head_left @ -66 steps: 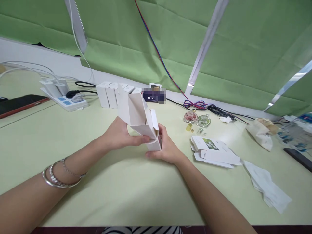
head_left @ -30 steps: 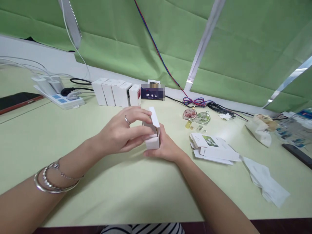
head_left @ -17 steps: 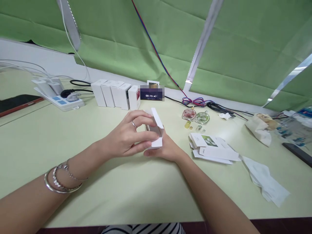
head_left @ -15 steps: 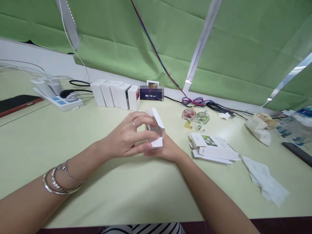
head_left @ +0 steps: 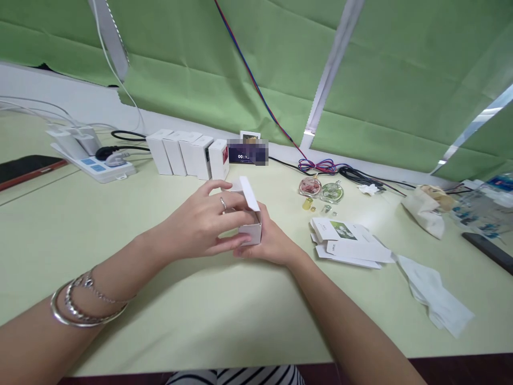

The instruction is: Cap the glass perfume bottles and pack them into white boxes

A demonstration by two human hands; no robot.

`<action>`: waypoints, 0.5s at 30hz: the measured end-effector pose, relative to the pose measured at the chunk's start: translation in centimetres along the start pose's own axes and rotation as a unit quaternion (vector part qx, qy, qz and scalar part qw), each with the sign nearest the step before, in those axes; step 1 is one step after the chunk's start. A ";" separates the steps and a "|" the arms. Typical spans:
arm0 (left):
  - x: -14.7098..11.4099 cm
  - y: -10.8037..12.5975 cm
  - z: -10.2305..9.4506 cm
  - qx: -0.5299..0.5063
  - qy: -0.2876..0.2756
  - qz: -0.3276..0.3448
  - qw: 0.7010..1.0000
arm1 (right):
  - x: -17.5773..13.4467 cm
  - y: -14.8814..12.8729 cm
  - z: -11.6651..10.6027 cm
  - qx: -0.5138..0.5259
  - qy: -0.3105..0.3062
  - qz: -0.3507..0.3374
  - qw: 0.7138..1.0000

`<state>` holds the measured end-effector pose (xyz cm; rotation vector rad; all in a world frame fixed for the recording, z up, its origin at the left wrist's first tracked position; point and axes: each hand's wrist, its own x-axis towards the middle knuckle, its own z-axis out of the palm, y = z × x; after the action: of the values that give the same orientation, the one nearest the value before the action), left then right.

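Observation:
A small white carton (head_left: pixel 251 233) is held between both hands above the table, with one end flap standing up. My left hand (head_left: pixel 200 220) reaches across it from the left, its fingers curved over the open end and its thumb at the lower edge. Behind and under the carton, my right hand (head_left: pixel 273 243) is closed round it from the right. What the carton contains is hidden by my fingers. To the right lie a red-tinted round glass bottle (head_left: pixel 309 186) and a green-tinted one (head_left: pixel 332 192), with a yellow cap (head_left: pixel 308 203) and a silvery cap (head_left: pixel 326 209) in front of them.
Several white boxes (head_left: pixel 175 152) stand in a row at the back left, beside a dark timer display (head_left: pixel 240 156). A power strip (head_left: pixel 100 168) is farther left. Flattened cartons (head_left: pixel 358 247) and a white tissue (head_left: pixel 435 294) lie on the right, with coiled cables (head_left: pixel 356 175) behind.
The carton's lower end flap, which stuck out toward me, is now folded in against the end. My left hand and the carton have shifted slightly left.

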<state>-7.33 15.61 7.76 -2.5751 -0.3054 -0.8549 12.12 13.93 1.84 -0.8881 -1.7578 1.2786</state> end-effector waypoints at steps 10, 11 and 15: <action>-0.5 -0.1 0.3 -0.004 0.025 0.014 1.000 | -0.1 -0.3 -0.2 -0.002 -0.027 -0.001 1.000; -0.5 -0.1 0.3 -0.006 0.027 0.015 0.999 | 0.0 -0.3 -0.2 -0.001 -0.029 -0.003 1.000; -0.5 0.0 0.3 -0.014 0.028 0.009 0.999 | 0.0 -0.1 -0.2 -0.006 -0.029 -0.009 1.000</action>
<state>-7.57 15.68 7.29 -2.5699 -0.2545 -0.9294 12.29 13.94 1.99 -0.8484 -1.8172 1.2953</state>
